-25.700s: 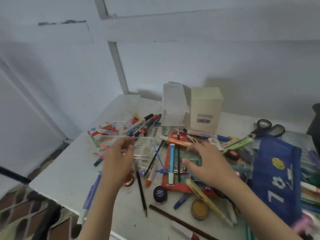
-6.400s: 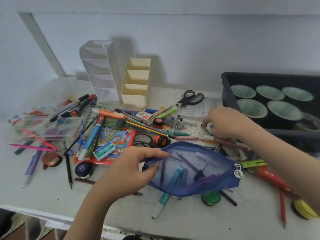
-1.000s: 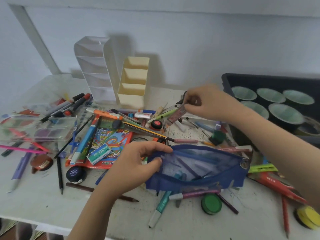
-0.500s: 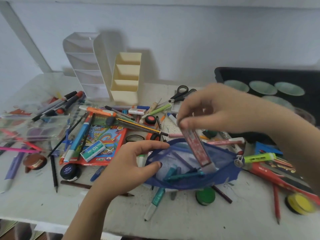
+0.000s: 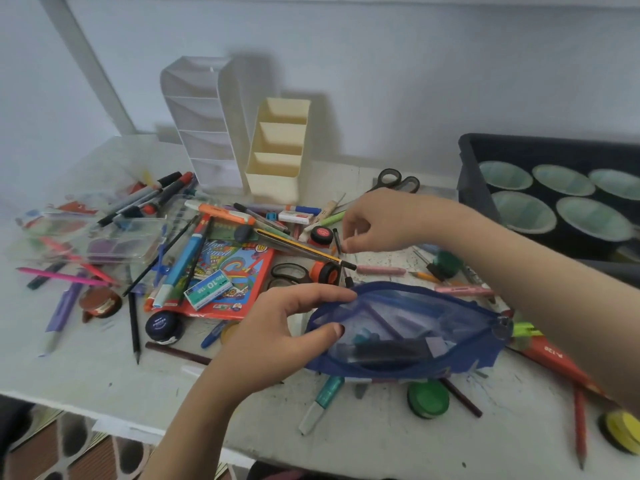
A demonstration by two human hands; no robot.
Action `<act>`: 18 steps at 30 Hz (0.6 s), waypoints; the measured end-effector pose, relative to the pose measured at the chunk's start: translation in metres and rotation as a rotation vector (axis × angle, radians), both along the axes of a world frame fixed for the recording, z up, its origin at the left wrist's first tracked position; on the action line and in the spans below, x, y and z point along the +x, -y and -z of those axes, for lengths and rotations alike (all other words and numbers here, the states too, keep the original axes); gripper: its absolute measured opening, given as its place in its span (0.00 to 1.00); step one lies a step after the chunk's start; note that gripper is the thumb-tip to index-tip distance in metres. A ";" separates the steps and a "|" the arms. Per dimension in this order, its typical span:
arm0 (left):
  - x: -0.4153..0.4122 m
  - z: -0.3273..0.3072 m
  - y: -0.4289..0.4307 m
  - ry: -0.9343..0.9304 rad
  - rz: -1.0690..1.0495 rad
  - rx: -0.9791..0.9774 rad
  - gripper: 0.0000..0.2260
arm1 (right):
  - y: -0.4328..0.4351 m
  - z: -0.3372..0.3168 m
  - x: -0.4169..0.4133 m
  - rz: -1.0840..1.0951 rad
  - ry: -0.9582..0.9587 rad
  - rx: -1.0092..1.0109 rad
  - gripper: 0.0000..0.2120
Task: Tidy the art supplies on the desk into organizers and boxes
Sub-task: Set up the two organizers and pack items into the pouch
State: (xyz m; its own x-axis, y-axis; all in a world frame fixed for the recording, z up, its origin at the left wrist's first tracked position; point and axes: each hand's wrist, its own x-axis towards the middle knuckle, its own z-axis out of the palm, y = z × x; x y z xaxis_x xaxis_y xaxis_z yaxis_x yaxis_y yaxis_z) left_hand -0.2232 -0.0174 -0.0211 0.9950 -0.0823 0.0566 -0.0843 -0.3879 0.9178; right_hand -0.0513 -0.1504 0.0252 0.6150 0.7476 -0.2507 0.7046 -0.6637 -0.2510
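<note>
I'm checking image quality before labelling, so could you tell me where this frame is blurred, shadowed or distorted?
Head view: left clutter around the clear plastic case is smeared; white organizer and cream organizer cast soft shadows on the wall; wide-angle lens bends the desk edge.

Pouch (image 5: 408, 327): blue, translucent mesh, with dark and teal items showing through; tall organizer (image 5: 204, 123): white; shorter organizer (image 5: 277, 147): cream; tray (image 5: 485, 188): black, holding pale green cups (image 5: 523, 211). Pencil box (image 5: 239, 271): red with a multicoloured swirl pattern; staple box (image 5: 207, 289): green and white; scissors (image 5: 398, 180): black handles; round lid (image 5: 428, 398): green; tape roll (image 5: 621, 431): yellow; pen (image 5: 62, 276): pink; desk (image 5: 104, 375): white, speckled with dark marks.
</note>
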 end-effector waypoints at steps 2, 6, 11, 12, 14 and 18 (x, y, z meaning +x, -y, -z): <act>-0.001 0.000 -0.001 -0.011 0.006 -0.011 0.15 | -0.007 0.012 0.001 -0.027 0.021 -0.083 0.16; -0.002 0.001 -0.003 -0.030 0.016 -0.025 0.17 | -0.016 0.027 -0.002 -0.063 0.051 -0.118 0.15; -0.001 0.004 -0.004 -0.022 0.016 -0.039 0.15 | -0.004 0.007 0.003 -0.017 0.027 -0.035 0.06; 0.000 0.004 -0.004 -0.019 0.013 -0.038 0.14 | 0.002 -0.002 0.004 -0.003 0.019 0.007 0.05; 0.002 0.007 -0.004 -0.020 0.000 -0.047 0.15 | 0.017 -0.019 0.003 0.008 -0.055 0.097 0.05; 0.007 0.013 -0.003 -0.058 -0.021 -0.102 0.17 | 0.051 -0.036 -0.019 -0.054 -0.369 0.223 0.02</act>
